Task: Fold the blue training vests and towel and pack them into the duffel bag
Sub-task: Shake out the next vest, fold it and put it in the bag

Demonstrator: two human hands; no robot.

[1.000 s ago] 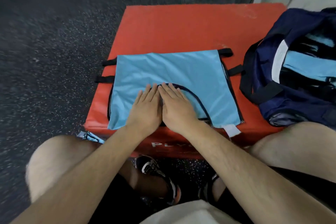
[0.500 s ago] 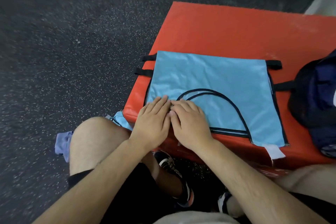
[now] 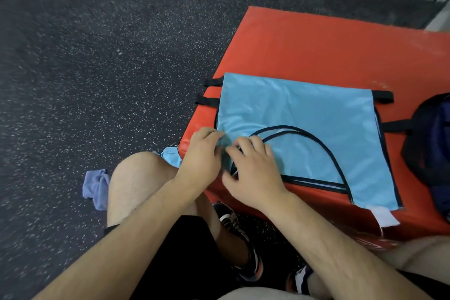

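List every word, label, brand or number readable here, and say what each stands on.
No text can be read.
Box, front face: white marks by the right knee, too blurred to read.
Vest, tag: white, no print shows.
Bag: no lettering shows on the part in view.
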